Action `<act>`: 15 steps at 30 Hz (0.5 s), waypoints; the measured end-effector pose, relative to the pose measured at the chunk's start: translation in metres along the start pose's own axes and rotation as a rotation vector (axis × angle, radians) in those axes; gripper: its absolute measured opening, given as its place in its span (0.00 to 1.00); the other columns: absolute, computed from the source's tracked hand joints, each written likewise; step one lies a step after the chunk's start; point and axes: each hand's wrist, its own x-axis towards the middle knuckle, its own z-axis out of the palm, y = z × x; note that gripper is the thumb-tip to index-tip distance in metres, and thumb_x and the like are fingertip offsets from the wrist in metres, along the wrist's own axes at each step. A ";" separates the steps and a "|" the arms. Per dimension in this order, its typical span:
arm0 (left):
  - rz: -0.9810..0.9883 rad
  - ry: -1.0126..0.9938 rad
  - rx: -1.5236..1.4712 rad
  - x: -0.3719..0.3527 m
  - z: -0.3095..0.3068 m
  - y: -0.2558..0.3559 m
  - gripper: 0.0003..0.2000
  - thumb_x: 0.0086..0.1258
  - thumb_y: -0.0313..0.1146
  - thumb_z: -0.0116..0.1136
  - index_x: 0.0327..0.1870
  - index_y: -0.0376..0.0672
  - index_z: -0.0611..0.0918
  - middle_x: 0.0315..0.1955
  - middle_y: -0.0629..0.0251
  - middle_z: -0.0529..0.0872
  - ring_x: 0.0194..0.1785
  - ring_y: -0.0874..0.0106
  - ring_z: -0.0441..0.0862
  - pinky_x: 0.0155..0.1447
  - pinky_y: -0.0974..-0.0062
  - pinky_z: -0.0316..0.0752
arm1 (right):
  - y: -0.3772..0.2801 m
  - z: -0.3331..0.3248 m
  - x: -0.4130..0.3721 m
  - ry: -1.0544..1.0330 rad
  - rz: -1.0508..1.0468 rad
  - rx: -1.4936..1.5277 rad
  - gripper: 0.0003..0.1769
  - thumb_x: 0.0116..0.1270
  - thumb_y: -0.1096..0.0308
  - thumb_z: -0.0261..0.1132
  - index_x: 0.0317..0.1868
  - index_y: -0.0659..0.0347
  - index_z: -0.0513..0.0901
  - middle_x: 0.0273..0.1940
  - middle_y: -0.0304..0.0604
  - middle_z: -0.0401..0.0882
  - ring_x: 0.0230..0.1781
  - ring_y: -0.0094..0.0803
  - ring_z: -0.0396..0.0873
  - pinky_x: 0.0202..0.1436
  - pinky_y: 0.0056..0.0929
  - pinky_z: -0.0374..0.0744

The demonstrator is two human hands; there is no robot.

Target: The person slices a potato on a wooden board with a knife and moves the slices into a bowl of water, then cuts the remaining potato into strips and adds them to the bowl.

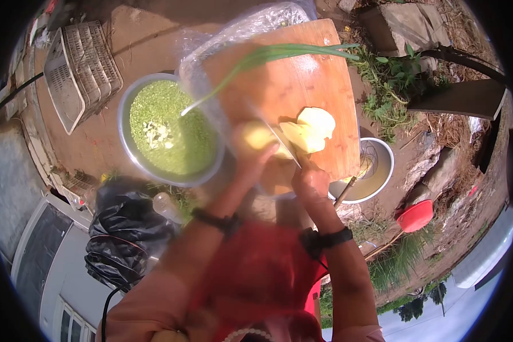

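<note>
On the far left, a pale plastic crate [88, 74] is tilting on the bare ground, and below it a black plastic bag [119, 233] is slumping. Moving right, a wide metal bowl [125, 149] is holding finely chopped greens [179, 134], with a pale heap sitting on top. Now the left hand [252, 162], a bit blurred: its fingers are clamping a peeled yellow piece [256, 135] against the cutting board [339, 122]. Long green stalks [268, 54] are lying across the board's far end. Right beside that piece, the knife [284, 141] is slanting between it and the pale yellow slices [310, 128], which are lying mid-board. The right hand [312, 183] is gripping the knife, fingers closed around its handle. Farther right, a whisk [369, 155] is resting in a pale-rimmed bowl [391, 162], and a red scoop [416, 215] is showing beyond.
</note>
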 end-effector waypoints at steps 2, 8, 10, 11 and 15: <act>0.009 -0.009 -0.016 0.005 -0.001 -0.011 0.43 0.55 0.32 0.68 0.67 0.41 0.50 0.58 0.55 0.64 0.60 0.65 0.66 0.62 0.69 0.66 | -0.012 -0.030 -0.012 -0.063 -0.012 -0.100 0.18 0.59 0.70 0.57 0.51 0.50 0.80 0.30 0.49 0.82 0.28 0.47 0.81 0.33 0.43 0.79; 0.154 0.039 0.087 0.012 0.001 -0.035 0.40 0.58 0.30 0.65 0.67 0.41 0.50 0.58 0.55 0.65 0.61 0.65 0.66 0.64 0.69 0.63 | -0.026 -0.092 -0.058 -0.112 0.059 -0.074 0.17 0.60 0.70 0.57 0.50 0.52 0.80 0.30 0.49 0.82 0.26 0.48 0.81 0.30 0.43 0.79; 0.137 0.032 0.078 0.015 0.001 -0.024 0.39 0.58 0.29 0.65 0.66 0.42 0.50 0.58 0.55 0.65 0.61 0.66 0.67 0.64 0.69 0.63 | -0.026 -0.090 -0.055 -0.078 0.036 -0.033 0.16 0.60 0.70 0.57 0.49 0.52 0.80 0.29 0.50 0.82 0.26 0.49 0.80 0.30 0.43 0.79; 0.079 0.027 0.056 0.012 0.002 -0.021 0.39 0.58 0.29 0.65 0.66 0.42 0.50 0.57 0.55 0.65 0.61 0.66 0.67 0.64 0.69 0.64 | -0.026 -0.088 -0.055 -0.065 0.027 -0.012 0.16 0.60 0.70 0.57 0.48 0.52 0.80 0.28 0.50 0.82 0.25 0.49 0.80 0.30 0.44 0.79; -0.106 -0.014 -0.029 0.005 0.001 0.000 0.40 0.55 0.24 0.67 0.65 0.40 0.51 0.52 0.57 0.69 0.54 0.68 0.72 0.56 0.72 0.73 | -0.020 -0.049 -0.021 -0.168 0.053 -0.063 0.13 0.59 0.71 0.57 0.45 0.52 0.81 0.26 0.51 0.81 0.26 0.50 0.80 0.29 0.44 0.78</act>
